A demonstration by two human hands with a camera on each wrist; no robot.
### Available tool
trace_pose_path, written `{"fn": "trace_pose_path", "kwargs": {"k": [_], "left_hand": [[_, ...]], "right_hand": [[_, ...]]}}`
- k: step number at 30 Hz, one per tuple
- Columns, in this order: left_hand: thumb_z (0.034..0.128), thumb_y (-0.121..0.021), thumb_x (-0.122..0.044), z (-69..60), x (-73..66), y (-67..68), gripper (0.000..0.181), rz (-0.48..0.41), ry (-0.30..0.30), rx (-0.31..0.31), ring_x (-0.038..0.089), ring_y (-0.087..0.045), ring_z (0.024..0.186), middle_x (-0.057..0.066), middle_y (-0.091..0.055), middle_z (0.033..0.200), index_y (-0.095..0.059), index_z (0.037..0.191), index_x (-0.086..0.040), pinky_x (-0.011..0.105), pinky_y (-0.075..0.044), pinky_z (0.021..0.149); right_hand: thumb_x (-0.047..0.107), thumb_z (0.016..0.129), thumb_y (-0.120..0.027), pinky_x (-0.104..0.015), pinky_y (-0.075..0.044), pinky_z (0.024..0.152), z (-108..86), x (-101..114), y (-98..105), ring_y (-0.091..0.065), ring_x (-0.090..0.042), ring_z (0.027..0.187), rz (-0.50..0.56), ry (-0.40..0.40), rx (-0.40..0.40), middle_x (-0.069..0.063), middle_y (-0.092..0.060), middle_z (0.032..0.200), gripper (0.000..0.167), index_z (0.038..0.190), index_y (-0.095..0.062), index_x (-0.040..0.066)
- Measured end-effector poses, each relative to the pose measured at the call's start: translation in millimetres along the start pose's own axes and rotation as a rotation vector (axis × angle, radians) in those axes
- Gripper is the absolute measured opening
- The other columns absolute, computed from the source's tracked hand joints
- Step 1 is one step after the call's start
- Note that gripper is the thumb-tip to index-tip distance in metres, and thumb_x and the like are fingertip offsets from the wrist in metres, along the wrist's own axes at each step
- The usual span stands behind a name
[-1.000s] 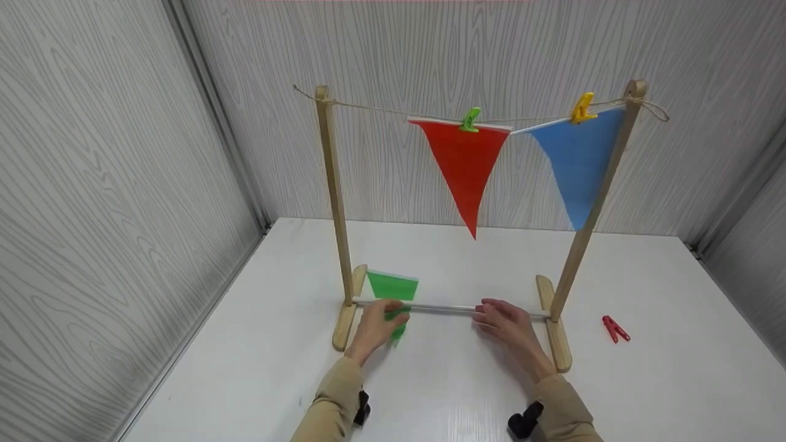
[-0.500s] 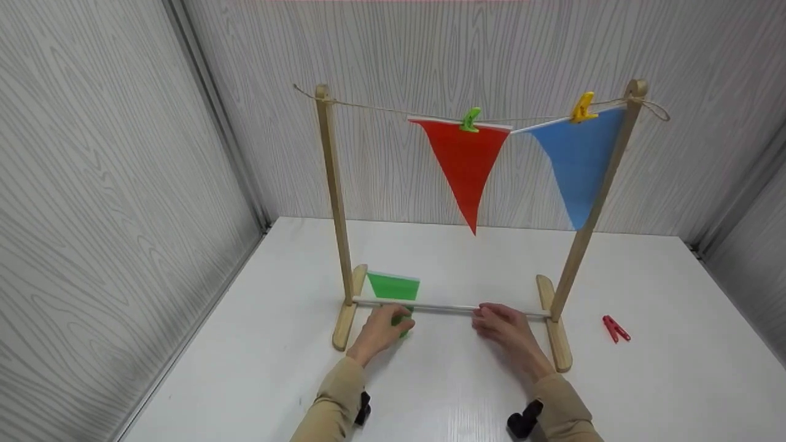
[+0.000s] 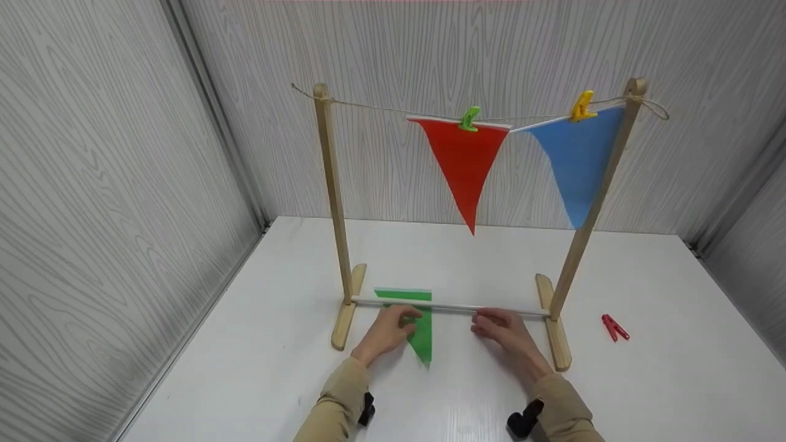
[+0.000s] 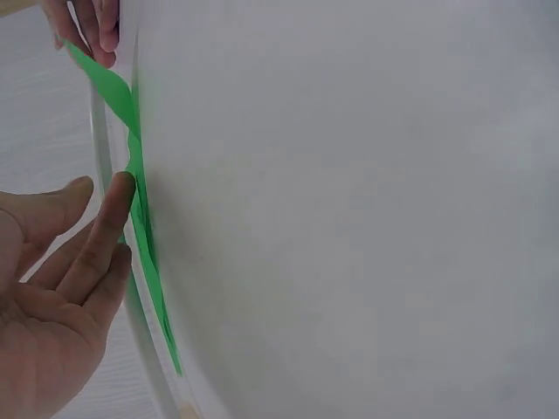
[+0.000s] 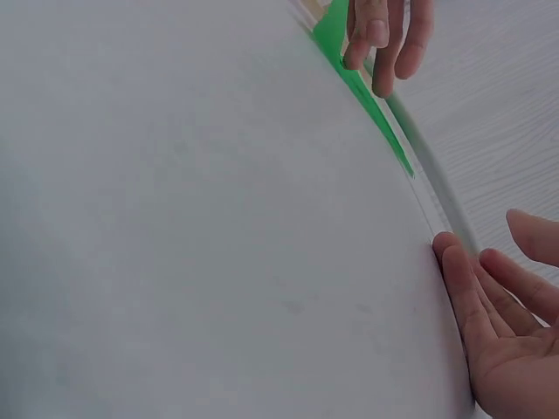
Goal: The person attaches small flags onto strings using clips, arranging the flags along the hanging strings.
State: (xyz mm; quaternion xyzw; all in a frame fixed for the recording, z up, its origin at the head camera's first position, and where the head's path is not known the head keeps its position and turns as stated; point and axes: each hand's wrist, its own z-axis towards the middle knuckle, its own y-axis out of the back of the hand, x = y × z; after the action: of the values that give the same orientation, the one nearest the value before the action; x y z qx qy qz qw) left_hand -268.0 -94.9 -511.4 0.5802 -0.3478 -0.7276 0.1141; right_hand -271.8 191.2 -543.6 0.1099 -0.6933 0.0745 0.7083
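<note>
A green triangular pennant (image 3: pixel 422 337) lies on the table under the stand's white crossbar (image 3: pixel 454 306), its tip toward me. My left hand (image 3: pixel 387 331) is over its left part; in the left wrist view the fingertips (image 4: pixel 122 188) touch the green pennant (image 4: pixel 144 209), thumb apart from them. Part of the pennant is hidden by that hand. Close to the crossbar's right half, my right hand (image 3: pixel 506 331) rests with fingertips on the table and holds nothing. In the right wrist view its fingers (image 5: pixel 463 288) are loosely extended, the thumb apart.
Between two wooden posts (image 3: pixel 334 196) runs a string (image 3: pixel 374 108). A red pennant (image 3: pixel 465 159) hangs there by a green clip (image 3: pixel 469 118), a blue pennant (image 3: pixel 574 159) by a yellow clip (image 3: pixel 582 106). A red clothespin (image 3: pixel 614 328) lies on the table (image 3: pixel 669 368) at right.
The green pennant has slid right and toward me and turned, its tip now farther right. My left hand has moved slightly right with it. The right hand has barely shifted.
</note>
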Motion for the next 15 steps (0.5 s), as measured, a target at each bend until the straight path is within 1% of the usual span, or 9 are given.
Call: {"fn": "trace_pose_path", "kwargs": {"k": [2,5,8,13,15], "left_hand": [[0.097,-0.06,-0.002,-0.6,-0.1,0.5,0.027,0.03,-0.002,-0.021,0.033,-0.063,0.118,0.017,-0.069,0.126,-0.067,0.123,0.0,0.05,-0.05,0.103],[0.0963,-0.061,-0.004,-2.2,-0.1,1.0,0.027,0.064,0.01,-0.031,0.034,-0.06,0.119,0.017,-0.068,0.125,-0.067,0.122,0.0,0.052,-0.047,0.104],[0.0953,-0.064,-0.006,-3.3,0.4,0.4,0.027,0.097,0.027,-0.027,0.037,-0.055,0.124,0.018,-0.067,0.126,-0.067,0.121,0.0,0.055,-0.043,0.109],[0.0943,-0.065,-0.008,-3.0,0.7,-1.3,0.03,0.103,0.066,-0.006,0.041,-0.047,0.13,0.019,-0.064,0.13,-0.065,0.123,0.0,0.057,-0.04,0.112],[0.0939,-0.066,-0.008,-2.8,0.4,-1.7,0.031,0.104,0.071,-0.006,0.04,-0.046,0.13,0.019,-0.064,0.13,-0.065,0.123,0.0,0.056,-0.04,0.111]], "right_hand": [[0.009,0.101,-0.059,-0.023,-0.056,0.094,-0.3,-0.2,-0.1,-0.071,-0.012,0.103,-0.005,0.007,0.002,-0.032,-0.061,0.129,0.047,0.136,-0.046,-0.019],[0.009,0.101,-0.06,-0.022,-0.056,0.093,-0.5,-0.8,-0.6,-0.071,-0.01,0.102,-0.014,0.008,0.004,-0.033,-0.06,0.129,0.047,0.136,-0.047,-0.019],[0.009,0.1,-0.06,-0.022,-0.056,0.093,-0.5,-1.1,-1.1,-0.071,-0.009,0.101,-0.025,0.008,0.002,-0.034,-0.06,0.129,0.046,0.136,-0.048,-0.018],[0.009,0.1,-0.06,-0.021,-0.056,0.091,-1.0,0.5,-1.4,-0.071,-0.009,0.1,-0.044,0.009,-0.007,-0.034,-0.061,0.129,0.045,0.135,-0.049,-0.018],[0.01,0.1,-0.061,-0.02,-0.056,0.091,-1.3,1.1,-1.4,-0.071,-0.01,0.101,-0.054,0.008,-0.007,-0.033,-0.062,0.129,0.046,0.135,-0.049,-0.018]]}}
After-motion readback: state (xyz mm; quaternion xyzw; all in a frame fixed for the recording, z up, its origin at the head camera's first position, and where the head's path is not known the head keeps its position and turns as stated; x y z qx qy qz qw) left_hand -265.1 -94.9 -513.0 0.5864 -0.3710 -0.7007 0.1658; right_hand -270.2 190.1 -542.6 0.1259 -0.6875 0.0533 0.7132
